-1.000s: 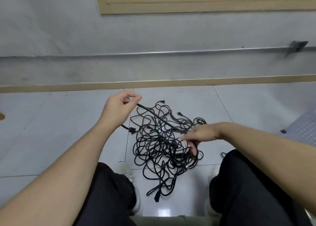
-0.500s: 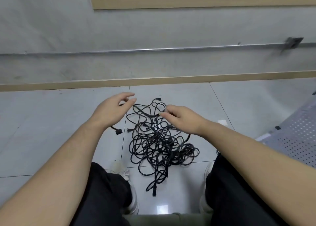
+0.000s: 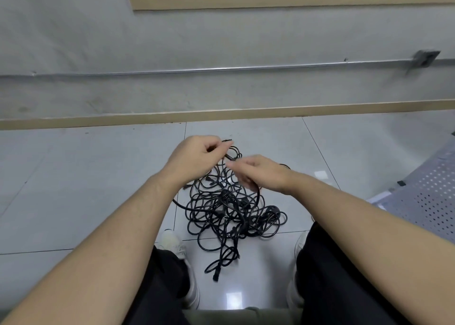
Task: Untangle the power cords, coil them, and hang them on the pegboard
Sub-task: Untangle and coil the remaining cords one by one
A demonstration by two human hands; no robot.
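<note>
A tangled heap of black power cords lies on the pale floor tiles between my feet. One plug end trails toward me from the heap. My left hand is raised over the heap's far side and pinches a strand of cord between thumb and fingers. My right hand is close beside it, fingers curled round the same stretch of cord, which runs down into the tangle.
A grey wall with a beige skirting board and a metal conduit runs across the back. A perforated grey metal seat stands at the right. My dark-trousered knees and white shoes flank the heap.
My right hand has risen from the heap to meet the left and closed on the cord. The left hand's fingers have closed on the strand.
</note>
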